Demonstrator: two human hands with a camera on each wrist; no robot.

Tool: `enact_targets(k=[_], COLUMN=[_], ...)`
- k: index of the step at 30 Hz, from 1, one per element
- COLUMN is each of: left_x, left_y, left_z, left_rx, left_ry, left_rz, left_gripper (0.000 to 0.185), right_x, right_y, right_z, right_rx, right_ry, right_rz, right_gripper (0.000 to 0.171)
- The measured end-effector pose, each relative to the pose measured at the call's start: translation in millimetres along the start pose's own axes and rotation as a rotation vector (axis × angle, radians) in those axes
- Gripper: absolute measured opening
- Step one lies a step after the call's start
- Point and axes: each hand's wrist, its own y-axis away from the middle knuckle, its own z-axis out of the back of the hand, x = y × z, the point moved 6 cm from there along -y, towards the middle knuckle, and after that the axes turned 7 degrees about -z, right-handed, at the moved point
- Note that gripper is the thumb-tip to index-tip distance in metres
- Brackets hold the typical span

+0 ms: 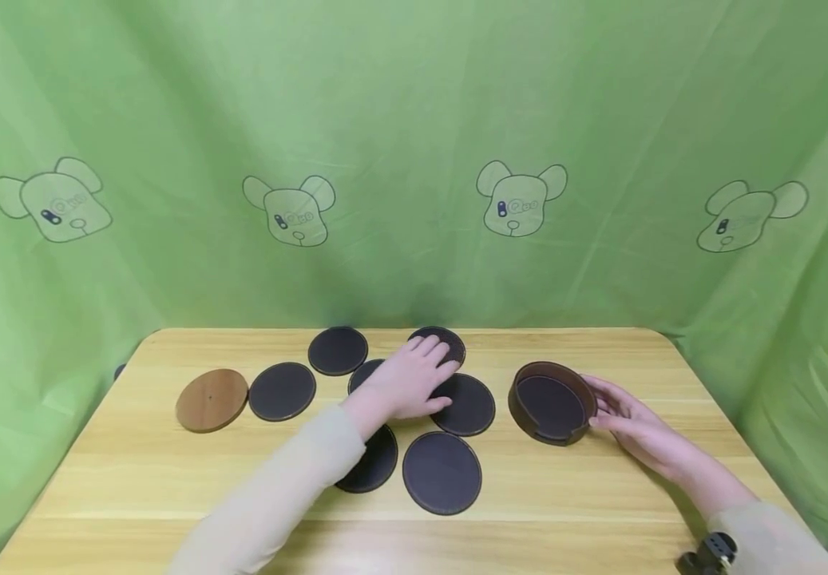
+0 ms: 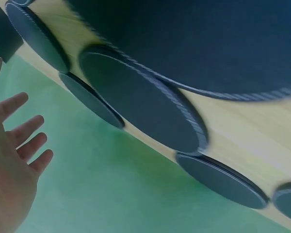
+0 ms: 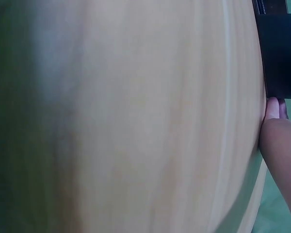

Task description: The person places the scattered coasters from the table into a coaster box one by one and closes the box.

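Several round black coasters with stitched edges lie on the table, among them a front one (image 1: pixel 442 473), a left one (image 1: pixel 282 391) and a back one (image 1: pixel 338 350). My left hand (image 1: pixel 414 379) reaches over the coaster (image 1: pixel 467 406) right of the middle and the back right coaster (image 1: pixel 449 339), fingers spread and apart in the left wrist view; contact cannot be told. My right hand (image 1: pixel 632 427) holds the right side of a round dark brown coaster holder (image 1: pixel 553 431), thumb and fingers against its wall. A dark disc (image 1: pixel 550 403) shows inside the holder.
A round brown wooden disc (image 1: pixel 212 399) lies at the left, beside the left coaster. My left sleeve (image 1: pixel 284 487) partly covers another black coaster (image 1: pixel 378 467). The wooden table (image 1: pixel 557 511) ends at a green curtain (image 1: pixel 399 104) with printed bear-like heads.
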Motion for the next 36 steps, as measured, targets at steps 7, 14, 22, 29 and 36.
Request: enact_targets(k=[7,14,22,29,36], left_x=[13.7,24.5,38.5,45.8,49.8], left_y=[37.9,74.0,108.1,128.5,139.4], left_z=[-13.5,-14.9,-24.9,-36.8,-42.7], left_rx=[-0.031,-0.092,-0.139,-0.130,-0.144], left_ry=[0.022,0.054,0.102,0.155,0.168], left_rz=[0.013,0.045,0.110,0.181,0.218], left_gripper=[0.059,0.057,0.058,0.057,0.058], right_x=[1,2,2,2,2], right_y=[-1,-1,-1,-1,0], right_z=[-1,-2,-1,-2,-1], right_rx=[0.008,0.009,-0.003,-0.010,-0.013], right_ry=[0.010,0.015,0.023,0.030,0.041], right_rz=[0.007,0.011,0.007,-0.012,-0.022], right_gripper=[0.062,0.061,0.061,0.060,0.061])
